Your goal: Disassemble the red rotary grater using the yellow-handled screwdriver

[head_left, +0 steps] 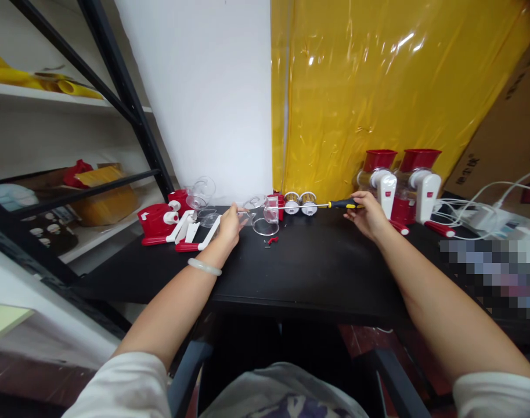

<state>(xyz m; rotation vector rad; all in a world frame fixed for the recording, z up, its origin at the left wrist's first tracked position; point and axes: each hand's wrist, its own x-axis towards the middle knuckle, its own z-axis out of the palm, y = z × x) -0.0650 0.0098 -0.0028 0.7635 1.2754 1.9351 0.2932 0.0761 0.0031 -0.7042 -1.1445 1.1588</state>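
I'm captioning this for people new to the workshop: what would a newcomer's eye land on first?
Probably the big glossy yellow sheet filling the background right of centre. Next, the yellow-and-black screwdriver in the right hand, pointing across to the clear plastic piece held in the left hand. Then the two upright red-and-white cranked devices at the right of the black table.

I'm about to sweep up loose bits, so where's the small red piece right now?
In the head view, the small red piece lies on the black table, just in front of the clear plastic part.
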